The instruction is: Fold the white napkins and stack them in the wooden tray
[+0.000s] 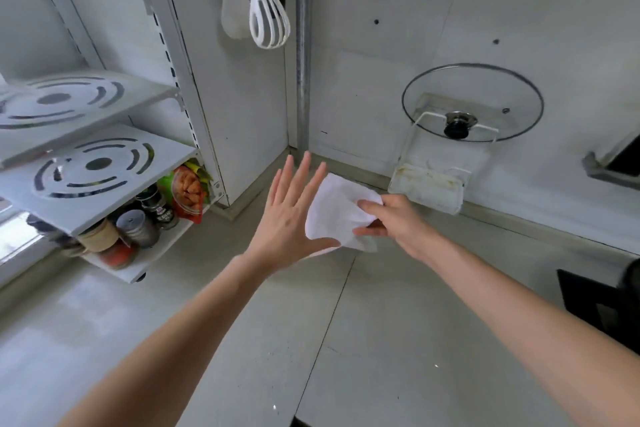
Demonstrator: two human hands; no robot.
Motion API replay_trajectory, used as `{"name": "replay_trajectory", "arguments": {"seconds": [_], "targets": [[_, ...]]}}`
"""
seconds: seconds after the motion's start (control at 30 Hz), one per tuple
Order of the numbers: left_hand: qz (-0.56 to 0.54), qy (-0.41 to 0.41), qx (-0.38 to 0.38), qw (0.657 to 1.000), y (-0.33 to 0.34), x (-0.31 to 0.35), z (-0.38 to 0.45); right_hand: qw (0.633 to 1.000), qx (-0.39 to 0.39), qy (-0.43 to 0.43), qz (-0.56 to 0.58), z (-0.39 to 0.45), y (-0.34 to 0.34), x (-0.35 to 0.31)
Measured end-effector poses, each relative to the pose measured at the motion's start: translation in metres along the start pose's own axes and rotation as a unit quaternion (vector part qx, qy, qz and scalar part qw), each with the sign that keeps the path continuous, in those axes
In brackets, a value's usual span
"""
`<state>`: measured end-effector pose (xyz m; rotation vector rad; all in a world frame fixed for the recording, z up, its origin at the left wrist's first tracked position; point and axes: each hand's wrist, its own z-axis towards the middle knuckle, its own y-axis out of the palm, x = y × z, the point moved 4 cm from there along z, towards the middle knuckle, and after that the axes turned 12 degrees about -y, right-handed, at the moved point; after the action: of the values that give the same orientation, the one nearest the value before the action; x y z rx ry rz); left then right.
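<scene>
Napkin (pixel 337 210): one white sheet, held in the air above the grey counter (pixel 381 340), near the back corner where the two walls meet. It is creased and partly bunched on its right side; its upper corner points up toward the wall.

Right hand (pixel 391 218): fingers and thumb curled round the napkin's right edge, pinching it. Forearm comes in from the lower right.

Left hand (pixel 289 215): flat, fingers straight and spread wide, palm turned toward the napkin. The napkin's left edge lies against or just behind the palm side; thumb runs along below the napkin's lower edge. Whether the palm truly touches the sheet cannot be told. Forearm comes in from the lower left.

Surroundings:
- Left: white rack (pixel 100 177) with perforated shelves; jars (pixel 138 225) and a snack bag (pixel 188 192) on its bottom shelf.
- Above the corner: white whisk (pixel 270 17) hanging beside other utensils.
- Right wall: glass lid (pixel 472 102) upright in a wall holder, with a stained drip tray (pixel 427 187) under it.
- Far right edge: dark object, partly cut off, not identifiable.
</scene>
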<state>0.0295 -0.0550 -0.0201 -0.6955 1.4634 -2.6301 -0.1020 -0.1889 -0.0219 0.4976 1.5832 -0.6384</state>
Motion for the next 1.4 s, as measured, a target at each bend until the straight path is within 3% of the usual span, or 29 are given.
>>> {"name": "replay_trajectory", "arguments": {"seconds": [0.17,0.3,0.43,0.5,0.6,0.67,0.73,0.83,0.9,0.97,1.0,1.07,1.1,1.2,1.3,1.4], "targets": [[0.024,0.137,-0.063,0.988,-0.029,0.034,-0.001,0.999,0.032,-0.002,-0.018,-0.046,-0.006,-0.028],[-0.042,0.148,-0.119,0.981,-0.038,0.054,-0.006,0.991,0.103,-0.017,-0.084,-0.061,-0.015,-0.046],[-0.139,0.025,-0.231,0.963,-0.048,0.065,-0.001,0.951,0.201,-0.073,-0.223,-0.064,-0.035,-0.055],[-0.196,-0.04,-0.267,0.943,-0.056,0.07,0.002,0.915,0.23,-0.144,-0.297,-0.07,-0.041,-0.067],[-0.315,-0.155,-0.379,0.856,-0.067,0.075,0.001,0.873,0.226,-0.297,-0.314,-0.083,-0.044,-0.087],[-0.375,-0.196,-0.442,0.791,-0.07,0.073,-0.001,0.891,0.191,-0.33,-0.245,-0.088,-0.044,-0.092],[-0.4,-0.226,-0.442,0.771,-0.071,0.065,-0.002,0.917,0.117,-0.309,-0.224,-0.09,-0.04,-0.095],[-0.392,-0.268,-0.434,0.766,-0.071,0.053,-0.003,0.966,-0.006,-0.215,-0.144,-0.094,-0.041,-0.097],[-0.336,-0.294,-0.468,0.763,-0.067,0.05,-0.009,0.985,-0.09,-0.127,-0.069,-0.098,-0.048,-0.091],[-0.201,-0.306,-0.516,0.774,-0.063,0.049,-0.019,0.971,-0.183,-0.081,-0.131,-0.098,-0.055,-0.08],[-0.088,-0.278,-0.529,0.797,-0.06,0.049,-0.02,0.952,-0.225,-0.071,-0.193,-0.098,-0.057,-0.073],[0.115,-0.199,-0.505,0.832,-0.051,0.051,-0.018,0.9,-0.294,-0.05,-0.317,-0.097,-0.054,-0.057],[0.149,-0.182,-0.47,0.851,-0.046,0.052,-0.013,0.875,-0.313,-0.039,-0.367,-0.096,-0.051,-0.048],[0.097,-0.201,-0.339,0.914,-0.039,0.055,0.004,0.851,-0.307,-0.017,-0.426,-0.094,-0.049,-0.031],[0.13,-0.191,-0.205,0.951,-0.045,0.058,0.018,0.885,-0.199,-0.027,-0.42,-0.076,-0.064,-0.021],[0.194,-0.151,-0.069,0.967,-0.069,0.06,0.028,0.914,0.033,-0.108,-0.39,-0.057,-0.087,-0.035]]}}
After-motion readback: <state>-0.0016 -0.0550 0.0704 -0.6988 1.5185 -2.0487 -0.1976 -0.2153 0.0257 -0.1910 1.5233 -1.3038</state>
